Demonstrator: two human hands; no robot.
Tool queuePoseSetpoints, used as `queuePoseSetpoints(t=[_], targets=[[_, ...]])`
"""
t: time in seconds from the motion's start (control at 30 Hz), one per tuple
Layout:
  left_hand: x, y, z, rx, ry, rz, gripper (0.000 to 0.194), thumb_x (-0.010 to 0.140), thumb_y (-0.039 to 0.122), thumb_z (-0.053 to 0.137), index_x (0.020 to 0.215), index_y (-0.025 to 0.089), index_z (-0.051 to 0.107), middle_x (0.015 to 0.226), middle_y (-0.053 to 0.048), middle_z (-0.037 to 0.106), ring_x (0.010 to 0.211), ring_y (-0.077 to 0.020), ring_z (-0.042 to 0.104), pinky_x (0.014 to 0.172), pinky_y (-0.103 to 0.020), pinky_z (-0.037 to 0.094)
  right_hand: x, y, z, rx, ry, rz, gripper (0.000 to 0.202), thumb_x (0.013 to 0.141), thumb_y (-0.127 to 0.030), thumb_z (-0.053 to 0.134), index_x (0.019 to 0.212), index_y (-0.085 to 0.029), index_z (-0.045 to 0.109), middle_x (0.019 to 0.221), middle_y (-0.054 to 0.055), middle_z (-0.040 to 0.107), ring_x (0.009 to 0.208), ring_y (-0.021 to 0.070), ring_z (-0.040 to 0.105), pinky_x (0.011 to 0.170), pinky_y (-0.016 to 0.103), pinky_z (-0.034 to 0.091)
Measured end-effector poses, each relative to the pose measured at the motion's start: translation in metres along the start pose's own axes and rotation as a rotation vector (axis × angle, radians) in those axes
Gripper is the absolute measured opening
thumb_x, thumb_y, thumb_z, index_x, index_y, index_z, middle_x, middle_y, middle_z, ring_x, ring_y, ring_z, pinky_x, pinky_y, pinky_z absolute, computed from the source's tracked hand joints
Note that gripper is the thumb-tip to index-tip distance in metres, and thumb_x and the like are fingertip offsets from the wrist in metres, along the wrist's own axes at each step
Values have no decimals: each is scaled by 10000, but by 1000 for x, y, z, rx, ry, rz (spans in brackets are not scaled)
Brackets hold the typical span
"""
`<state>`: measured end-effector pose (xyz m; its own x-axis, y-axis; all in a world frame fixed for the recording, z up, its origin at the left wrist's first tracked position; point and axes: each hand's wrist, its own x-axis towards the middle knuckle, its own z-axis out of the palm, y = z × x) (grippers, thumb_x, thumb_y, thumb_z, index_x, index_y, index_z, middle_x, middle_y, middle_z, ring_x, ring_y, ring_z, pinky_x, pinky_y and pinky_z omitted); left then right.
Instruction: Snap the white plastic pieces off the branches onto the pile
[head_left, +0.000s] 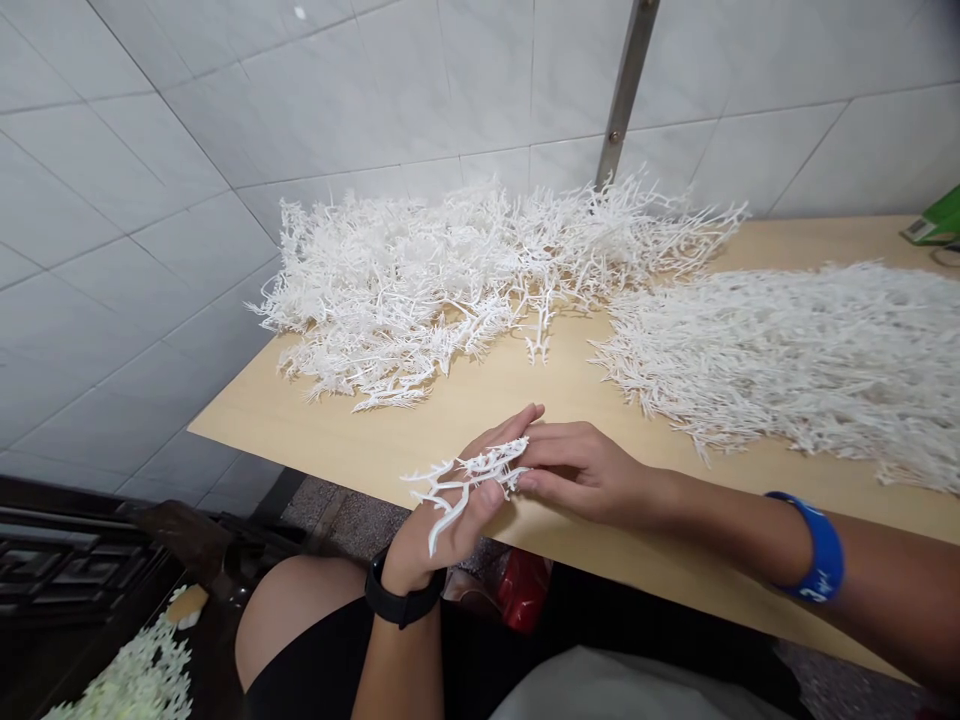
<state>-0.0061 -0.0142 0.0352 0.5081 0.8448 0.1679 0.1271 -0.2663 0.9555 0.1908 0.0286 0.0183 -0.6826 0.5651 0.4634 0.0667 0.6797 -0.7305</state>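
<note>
Several white plastic branches [442,490] lie across the palm of my left hand [457,520], its thumb pressed over them. This hand, with a black band at its wrist, is just above the table's front edge. From the right, my right hand [585,470] pinches the far end of the same branches between thumb and fingers. Beyond my hands a loose, tangled heap of white plastic branches [420,270] spreads along the wall. On the right, a flatter, more evenly laid pile of white branches [810,350] covers the table.
The wooden table [337,440] stands against a tiled wall with a metal upright [626,95]. A green box [937,218] sits at the far right. Below left are pale flowers [139,670] and dark carved furniture [60,570]. Something red [525,590] is beneath the table edge.
</note>
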Motion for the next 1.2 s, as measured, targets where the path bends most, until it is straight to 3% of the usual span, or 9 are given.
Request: queuePoseSetpoints(t=[0.17, 0.37, 0.53, 0.67, 0.77, 0.87, 1.0, 1.07, 1.2], targets=[[-1, -8, 5, -33, 173, -151, 465, 1006, 420, 380, 1411, 247, 527, 1495, -43, 490, 1446, -251, 354, 1229, -444, 242, 0, 2, 2, 23, 117, 21, 244, 981, -301, 512, 878, -179, 696, 826, 69, 694, 795, 171, 646, 719, 265, 508], [2, 1, 0, 64, 106, -14, 454, 964, 318, 506, 1417, 284, 511, 1520, -31, 455, 1424, -248, 391, 1213, -436, 285, 2, 4, 0, 35, 115, 49, 266, 974, -332, 528, 837, -170, 689, 815, 65, 670, 756, 163, 628, 691, 266, 505], [2, 1, 1, 78, 38, -45, 468, 996, 341, 423, 1460, 292, 454, 1529, -18, 443, 1425, -236, 390, 1224, -438, 267, 0, 3, -1, 8, 48, -53, 184, 971, -253, 528, 921, -170, 685, 852, 58, 697, 783, 146, 650, 734, 239, 512], [1, -7, 5, 42, 146, -157, 447, 1021, 418, 327, 1360, 275, 579, 1456, -9, 534, 1392, -213, 434, 1229, -404, 252, 2, 1, -1, 39, 116, -34, 190, 965, -217, 511, 868, -168, 667, 860, 72, 695, 851, 160, 656, 746, 237, 513], [2, -9, 8, 102, 198, -235, 475, 1017, 472, 310, 1342, 278, 596, 1443, 7, 549, 1398, -208, 427, 1232, -385, 233, 4, -3, -1, 68, 73, -3, 264, 974, -225, 463, 764, -180, 618, 782, 69, 656, 929, 186, 637, 784, 265, 506], [4, -7, 10, 127, 251, -287, 501, 1011, 507, 308, 1329, 261, 605, 1431, 1, 563, 1386, -211, 444, 1218, -383, 253, 6, -5, 0, 51, 50, 46, 302, 967, -228, 440, 685, -186, 542, 675, 32, 563, 785, 163, 587, 705, 260, 474], [8, -4, 14, 165, 304, -297, 527, 1015, 514, 268, 1272, 253, 647, 1348, -7, 634, 1304, -204, 534, 1170, -351, 330, 6, -4, 1, 26, 54, 86, 314, 933, -212, 452, 621, -201, 414, 584, -35, 401, 554, 104, 412, 557, 235, 376], [9, -4, 16, 210, 337, -292, 516, 1014, 499, 279, 1222, 241, 676, 1294, -16, 670, 1261, -209, 569, 1141, -346, 366, 6, -4, 2, 55, 54, 95, 309, 926, -213, 446, 623, -211, 381, 577, -35, 387, 578, 113, 463, 585, 236, 397], [11, -10, 19, 297, 393, -289, 495, 1013, 458, 290, 1097, 224, 717, 1168, -48, 725, 1130, -225, 641, 1073, -370, 430, 7, -4, 4, 131, 40, 135, 306, 925, -226, 423, 624, -220, 362, 629, 13, 483, 810, 180, 623, 722, 264, 465]])
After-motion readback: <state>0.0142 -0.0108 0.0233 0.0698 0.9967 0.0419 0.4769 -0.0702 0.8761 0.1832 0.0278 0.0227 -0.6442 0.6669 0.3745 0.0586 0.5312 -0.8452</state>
